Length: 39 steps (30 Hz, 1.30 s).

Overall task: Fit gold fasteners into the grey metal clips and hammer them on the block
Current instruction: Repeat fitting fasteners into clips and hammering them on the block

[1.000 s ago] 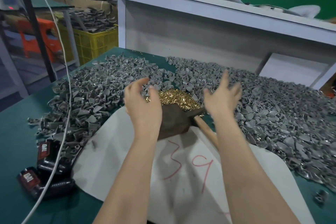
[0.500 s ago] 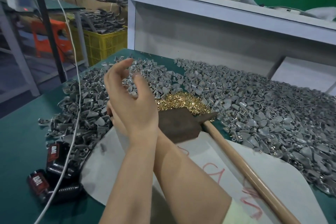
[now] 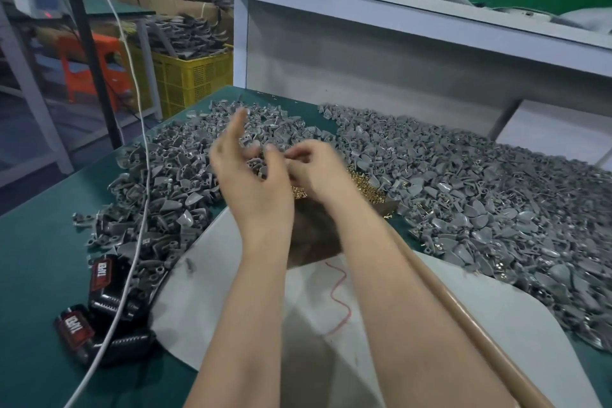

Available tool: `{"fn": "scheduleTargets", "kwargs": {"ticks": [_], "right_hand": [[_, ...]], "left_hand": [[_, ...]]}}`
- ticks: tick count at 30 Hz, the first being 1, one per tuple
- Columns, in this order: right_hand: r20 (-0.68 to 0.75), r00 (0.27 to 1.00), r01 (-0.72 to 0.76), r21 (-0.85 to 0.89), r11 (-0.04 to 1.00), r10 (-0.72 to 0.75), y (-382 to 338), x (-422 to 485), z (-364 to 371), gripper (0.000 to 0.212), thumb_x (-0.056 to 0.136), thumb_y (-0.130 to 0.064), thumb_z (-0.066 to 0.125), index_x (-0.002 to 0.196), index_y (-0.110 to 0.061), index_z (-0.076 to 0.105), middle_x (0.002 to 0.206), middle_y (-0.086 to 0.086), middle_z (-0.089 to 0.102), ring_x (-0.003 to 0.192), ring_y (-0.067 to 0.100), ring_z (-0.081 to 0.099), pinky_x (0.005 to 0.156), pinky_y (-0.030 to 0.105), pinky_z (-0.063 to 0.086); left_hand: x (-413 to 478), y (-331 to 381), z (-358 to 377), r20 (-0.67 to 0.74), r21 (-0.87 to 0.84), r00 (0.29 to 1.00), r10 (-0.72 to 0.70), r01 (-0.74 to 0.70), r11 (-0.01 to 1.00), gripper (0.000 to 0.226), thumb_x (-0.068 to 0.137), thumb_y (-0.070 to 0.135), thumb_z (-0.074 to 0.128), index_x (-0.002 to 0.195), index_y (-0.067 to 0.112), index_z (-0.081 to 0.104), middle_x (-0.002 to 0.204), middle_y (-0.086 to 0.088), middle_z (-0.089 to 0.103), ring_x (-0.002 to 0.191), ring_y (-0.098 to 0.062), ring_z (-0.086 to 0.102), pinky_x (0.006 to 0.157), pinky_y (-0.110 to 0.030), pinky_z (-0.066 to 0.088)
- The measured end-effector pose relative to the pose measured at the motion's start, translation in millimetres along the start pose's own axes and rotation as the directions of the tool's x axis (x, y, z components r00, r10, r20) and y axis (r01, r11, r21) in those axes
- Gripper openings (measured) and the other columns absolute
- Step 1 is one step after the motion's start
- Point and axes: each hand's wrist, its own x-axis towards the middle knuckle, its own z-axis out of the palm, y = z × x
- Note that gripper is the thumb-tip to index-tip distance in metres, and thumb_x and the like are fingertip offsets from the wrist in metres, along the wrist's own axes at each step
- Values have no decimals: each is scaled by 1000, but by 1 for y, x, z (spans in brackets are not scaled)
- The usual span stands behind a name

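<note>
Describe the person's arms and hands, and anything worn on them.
The left hand and right hand are bare, with no gloves. The left forearm and right forearm are bare too, with no sleeve, watch or bracelet in view. No ring shows, though the fingers are blurred.
</note>
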Motion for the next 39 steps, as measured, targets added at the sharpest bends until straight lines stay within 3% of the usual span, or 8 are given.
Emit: {"fn": "scheduleTargets", "kwargs": {"ticks": [5, 8, 13, 15, 18, 22, 31, 39], "right_hand": [[59, 996, -82, 278, 957, 68, 14, -31, -62, 12, 89, 4, 58, 90, -8, 63, 80, 6, 67, 66, 9, 66, 63, 20, 55], [19, 996, -90, 358, 929, 90, 17, -44, -70, 7, 88, 3, 60, 91, -3, 58, 71, 7, 64, 56, 9, 63, 57, 18, 53], [-59, 992, -85, 364, 927, 114, 25, -53, -74, 6, 85, 0, 65, 82, -3, 60, 68, 7, 65, 55, 8, 63, 57, 17, 54], [-91, 990, -77, 307, 949, 110, 29, -48, -72, 5, 85, -6, 67, 82, -7, 63, 72, 6, 67, 59, 8, 65, 62, 20, 55], [-272, 961, -84, -153, 985, 39, 36, -27, -67, 7, 87, -23, 66, 89, -16, 68, 88, -1, 71, 80, 12, 66, 78, 29, 52], [-206, 971, -218, -571, 791, 118, 38, 5, -43, 30, 86, -40, 64, 100, -14, 70, 100, 1, 70, 91, 21, 64, 82, 31, 49], [-101, 899, -358, -732, 580, 427, 22, 42, 6, 57, 84, -24, 63, 137, -18, 43, 132, 7, 52, 118, 29, 50, 103, 51, 29], [-116, 931, -325, -700, 636, 347, 22, 39, 5, 51, 86, -7, 54, 136, -9, 44, 131, 12, 52, 117, 32, 51, 99, 46, 40]], "left_hand": [[-9, -22, 9, 448, 289, 882, -148, 13, 957, 32, 92, 9, 57, 121, 20, 60, 117, 2, 60, 95, -8, 60, 84, -16, 42], [-12, -25, 11, 497, 298, 852, -164, 10, 955, 15, 89, 7, 60, 98, 18, 64, 91, 7, 65, 94, -12, 62, 88, -21, 46], [-14, -27, 12, 549, 334, 815, -186, -10, 942, 8, 86, 16, 67, 88, 21, 62, 86, 7, 67, 88, -9, 62, 83, -17, 46], [-15, -26, 11, 506, 349, 843, -182, -6, 937, 7, 86, 18, 68, 87, 19, 61, 84, 6, 66, 85, -10, 61, 80, -19, 45], [-9, -23, 9, 279, 284, 949, -147, 65, 957, 9, 88, 22, 66, 85, 21, 58, 82, 9, 62, 82, -10, 59, 75, -17, 44], [-4, -21, 6, 26, -41, 963, -270, 271, 962, 15, 90, 20, 63, 80, 25, 52, 85, 2, 60, 83, -13, 56, 73, -19, 43], [-1, -21, 6, -98, -298, 933, -347, 305, 904, 15, 91, 13, 59, 84, 25, 52, 83, 6, 58, 78, -8, 57, 65, -13, 44], [-5, -20, 9, -55, -220, 961, -273, 255, 942, 17, 89, 11, 62, 82, 24, 53, 80, 6, 57, 66, 6, 54, 63, -6, 41]]}}
